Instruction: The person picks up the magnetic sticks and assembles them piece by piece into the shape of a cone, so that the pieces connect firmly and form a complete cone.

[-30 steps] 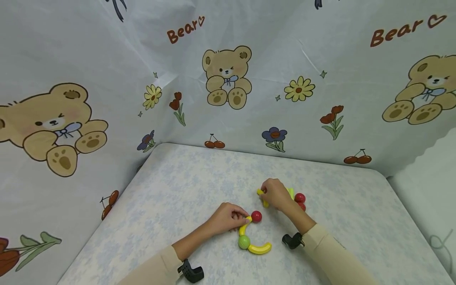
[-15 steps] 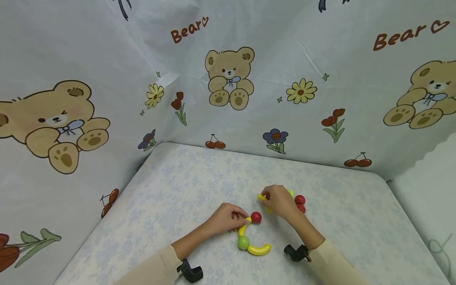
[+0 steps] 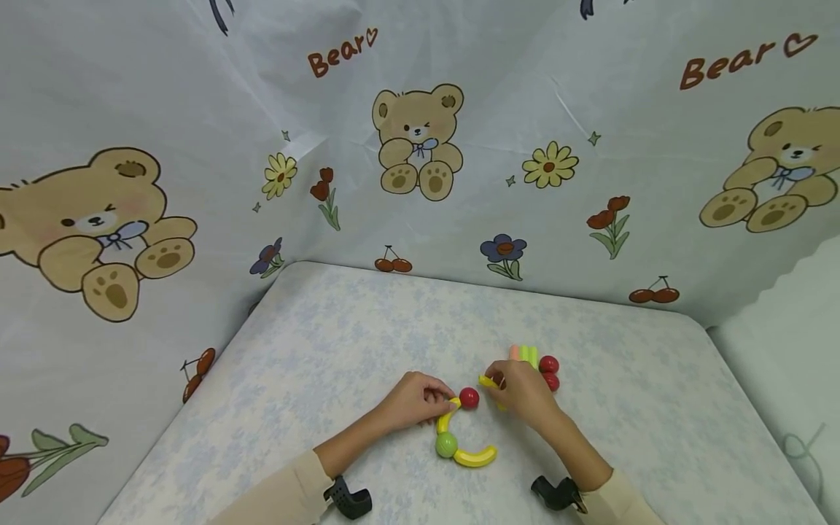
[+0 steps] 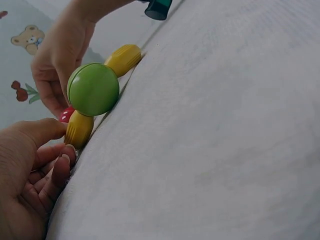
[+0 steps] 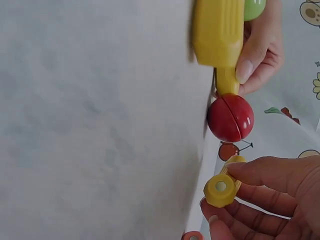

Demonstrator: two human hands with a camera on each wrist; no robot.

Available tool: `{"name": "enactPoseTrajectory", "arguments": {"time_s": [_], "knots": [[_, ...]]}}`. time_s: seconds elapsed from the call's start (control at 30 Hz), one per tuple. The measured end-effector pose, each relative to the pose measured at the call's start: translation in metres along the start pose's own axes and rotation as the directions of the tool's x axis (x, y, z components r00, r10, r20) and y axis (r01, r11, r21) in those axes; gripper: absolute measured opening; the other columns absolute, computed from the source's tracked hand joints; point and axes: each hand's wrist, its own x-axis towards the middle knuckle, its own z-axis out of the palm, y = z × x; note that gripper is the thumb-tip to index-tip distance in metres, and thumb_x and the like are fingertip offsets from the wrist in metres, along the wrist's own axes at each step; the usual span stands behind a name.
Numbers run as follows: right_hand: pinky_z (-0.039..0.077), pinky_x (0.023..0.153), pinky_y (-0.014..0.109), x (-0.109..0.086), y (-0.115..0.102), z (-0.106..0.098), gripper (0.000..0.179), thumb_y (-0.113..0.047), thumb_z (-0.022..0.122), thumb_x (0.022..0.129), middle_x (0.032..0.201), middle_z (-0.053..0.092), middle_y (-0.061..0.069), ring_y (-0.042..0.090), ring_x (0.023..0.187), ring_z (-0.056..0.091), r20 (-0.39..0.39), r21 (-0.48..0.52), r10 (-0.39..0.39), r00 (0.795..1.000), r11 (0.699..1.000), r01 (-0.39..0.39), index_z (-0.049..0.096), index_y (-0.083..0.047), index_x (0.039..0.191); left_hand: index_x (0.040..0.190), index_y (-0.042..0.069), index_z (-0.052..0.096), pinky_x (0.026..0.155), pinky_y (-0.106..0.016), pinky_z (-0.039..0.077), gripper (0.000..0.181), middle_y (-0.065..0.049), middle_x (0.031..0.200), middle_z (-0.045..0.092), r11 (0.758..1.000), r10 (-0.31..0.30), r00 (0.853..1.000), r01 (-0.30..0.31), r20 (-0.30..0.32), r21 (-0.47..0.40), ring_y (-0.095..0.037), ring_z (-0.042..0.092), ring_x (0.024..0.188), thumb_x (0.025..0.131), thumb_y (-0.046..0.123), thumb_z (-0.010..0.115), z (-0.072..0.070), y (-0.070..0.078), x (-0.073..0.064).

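Seemingly mid-joining, our left hand (image 3: 413,399) pinches a curved yellow piece (image 3: 443,421) touching a red ball (image 3: 469,398), while our right hand (image 3: 525,391) pinches a second yellow piece (image 3: 487,380), likely needing alignment with that ball.

Left hand (image 3: 415,399) pinching, fingers bent; right hand (image 3: 523,391) apart, to right, likewise pinching. Left forearm (image 3: 351,443) and right forearm (image 3: 577,450) slanting inward from near side.

A yellow piece (image 3: 443,422) beside a red ball (image 3: 469,397) is pinched by the left hand (image 3: 415,399), another piece (image 3: 487,381) by the right hand (image 3: 522,390).
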Motion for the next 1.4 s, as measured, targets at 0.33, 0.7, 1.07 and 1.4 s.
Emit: {"name": "enactPoseTrajectory", "arguments": {"time_s": [0.33, 0.7, 1.07, 1.4], "knots": [[0.048, 0.055, 0.025, -0.015, 0.0, 0.006, 0.015, -0.006, 0.087, 0.079, 0.073, 0.063, -0.004, 0.009, 0.064, 0.053, 0.012, -0.02, 0.003, 1.0, 1.0, -0.003, 0.075, -0.009, 0.088, 0.1, 0.012, 0.08, 0.043, -0.024, 0.049, 0.011, 0.004, 0.069, 0.067, 0.999, -0.024, 1.0, 0.024, -0.001, -0.021, -0.01, 0.056, 0.045, 0.092, 0.02, 0.078, 0.002, 0.005, -0.001], [0.047, 0.056, 0.026, -0.017, -0.001, 0.005, 0.015, -0.006, 0.087, 0.078, 0.07, 0.061, -0.007, 0.009, 0.062, 0.052, 0.036, -0.033, -0.001, 0.999, 0.999, 0.002, 0.075, -0.011, 0.085, 0.1, 0.013, 0.08, 0.043, -0.023, 0.048, 0.01, 0.003, 0.07, 0.068, 0.999, -0.03, 1.0, 0.03, -0.004, -0.021, -0.01, 0.056, 0.046, 0.092, 0.02, 0.077, 0.002, 0.006, -0.001], [0.047, 0.056, 0.025, -0.011, 0.004, 0.006, 0.014, -0.008, 0.087, 0.079, 0.07, 0.061, -0.007, 0.009, 0.062, 0.052, 0.031, -0.015, -0.011, 0.999, 1.0, 0.011, 0.075, -0.013, 0.083, 0.093, 0.017, 0.08, 0.043, -0.025, 0.049, 0.012, 0.003, 0.066, 0.068, 0.999, -0.027, 1.0, 0.027, -0.007, -0.03, -0.009, 0.056, 0.044, 0.092, 0.028, 0.078, 0.003, 0.006, 0.001], [0.049, 0.059, 0.026, -0.025, 0.001, -0.004, 0.019, -0.012, 0.088, 0.078, 0.079, 0.065, -0.005, 0.009, 0.069, 0.055, -0.01, -0.007, 0.012, 1.0, 1.0, -0.012, 0.077, -0.011, 0.093, 0.097, 0.016, 0.079, 0.043, -0.032, 0.052, 0.012, -0.002, 0.068, 0.066, 0.996, -0.069, 0.997, 0.067, -0.038, -0.058, -0.017, 0.058, 0.044, 0.096, 0.027, 0.074, -0.004, 0.007, 0.0]]}}
